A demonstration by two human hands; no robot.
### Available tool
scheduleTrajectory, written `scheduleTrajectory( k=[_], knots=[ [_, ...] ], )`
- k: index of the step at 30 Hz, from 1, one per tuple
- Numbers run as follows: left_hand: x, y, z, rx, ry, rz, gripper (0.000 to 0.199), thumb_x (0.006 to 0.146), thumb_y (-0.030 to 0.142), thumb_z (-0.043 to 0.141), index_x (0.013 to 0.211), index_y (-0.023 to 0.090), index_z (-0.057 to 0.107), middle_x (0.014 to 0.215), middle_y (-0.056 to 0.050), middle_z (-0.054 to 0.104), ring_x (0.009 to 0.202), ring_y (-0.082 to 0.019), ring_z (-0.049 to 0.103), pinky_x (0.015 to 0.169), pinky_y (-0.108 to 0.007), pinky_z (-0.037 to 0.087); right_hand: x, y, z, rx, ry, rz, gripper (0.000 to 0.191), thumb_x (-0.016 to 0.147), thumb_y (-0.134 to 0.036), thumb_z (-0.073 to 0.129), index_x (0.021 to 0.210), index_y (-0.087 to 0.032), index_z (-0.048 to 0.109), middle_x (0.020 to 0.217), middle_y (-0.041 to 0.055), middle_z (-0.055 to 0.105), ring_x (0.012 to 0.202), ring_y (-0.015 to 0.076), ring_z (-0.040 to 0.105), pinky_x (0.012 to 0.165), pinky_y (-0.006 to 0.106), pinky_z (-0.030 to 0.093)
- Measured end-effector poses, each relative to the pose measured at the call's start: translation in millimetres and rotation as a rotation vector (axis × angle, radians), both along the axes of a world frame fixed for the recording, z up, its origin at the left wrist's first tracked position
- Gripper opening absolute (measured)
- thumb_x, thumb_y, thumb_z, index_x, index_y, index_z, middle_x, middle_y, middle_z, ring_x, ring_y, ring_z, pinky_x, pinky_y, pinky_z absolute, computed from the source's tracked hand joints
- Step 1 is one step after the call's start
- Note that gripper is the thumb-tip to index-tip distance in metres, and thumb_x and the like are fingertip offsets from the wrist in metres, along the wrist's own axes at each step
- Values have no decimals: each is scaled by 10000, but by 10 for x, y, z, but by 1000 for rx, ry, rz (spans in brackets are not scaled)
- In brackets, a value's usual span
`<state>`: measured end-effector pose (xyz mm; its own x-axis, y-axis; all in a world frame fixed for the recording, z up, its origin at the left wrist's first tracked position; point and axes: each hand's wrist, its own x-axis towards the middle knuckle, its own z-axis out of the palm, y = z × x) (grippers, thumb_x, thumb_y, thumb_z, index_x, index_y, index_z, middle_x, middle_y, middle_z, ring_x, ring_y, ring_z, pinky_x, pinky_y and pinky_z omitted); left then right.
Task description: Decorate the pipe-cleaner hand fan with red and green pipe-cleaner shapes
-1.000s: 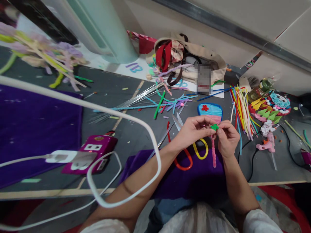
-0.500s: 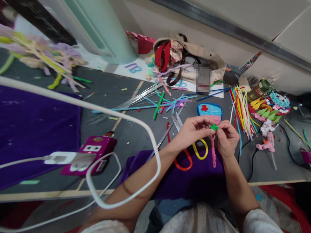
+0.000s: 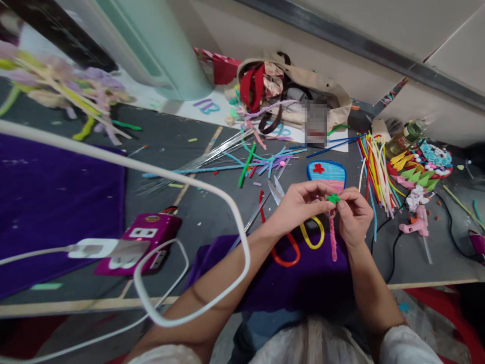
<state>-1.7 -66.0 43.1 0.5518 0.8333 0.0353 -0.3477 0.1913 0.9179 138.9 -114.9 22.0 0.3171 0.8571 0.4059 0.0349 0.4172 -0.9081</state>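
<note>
Between my fingertips is a small green pipe-cleaner flower. My left hand pinches it from the left, and my right hand pinches it from the right. Just below it a fuzzy pink strip points down toward me; where its upper end goes is hidden by my fingers. Behind my hands lies a blue and pink panel with a dark blue edge and a red flower on it. Scissors with a red handle and a yellow handle lie under my left wrist.
A bundle of coloured pipe cleaners and a pink glue gun lie to the right. A stuffed beige bag stands behind. On the left are a purple power strip and a looping white cable close to the camera.
Both hands keep their pinch on the green flower in almost the same place. The view has shifted very slightly.
</note>
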Motion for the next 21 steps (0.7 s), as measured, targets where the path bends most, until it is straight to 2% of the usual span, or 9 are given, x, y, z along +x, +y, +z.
scheduleTrajectory(
  k=[16,21],
  knots=[
    [-9,2,8,26,12,3,281,702,285,824,904,127,709,748,-26,683,675,-129,624,659,-254,496,6,16,-29,61,38,45,24,855,-211,679,866,-232,681,820,-16,557,584,82,558,459,210,495],
    [-5,5,7,17,11,2,280,695,285,828,897,129,713,742,-23,681,669,-129,622,651,-253,493,7,6,-33,31,30,40,11,856,-239,677,862,-230,672,820,-12,553,575,87,552,448,218,503]
  ],
)
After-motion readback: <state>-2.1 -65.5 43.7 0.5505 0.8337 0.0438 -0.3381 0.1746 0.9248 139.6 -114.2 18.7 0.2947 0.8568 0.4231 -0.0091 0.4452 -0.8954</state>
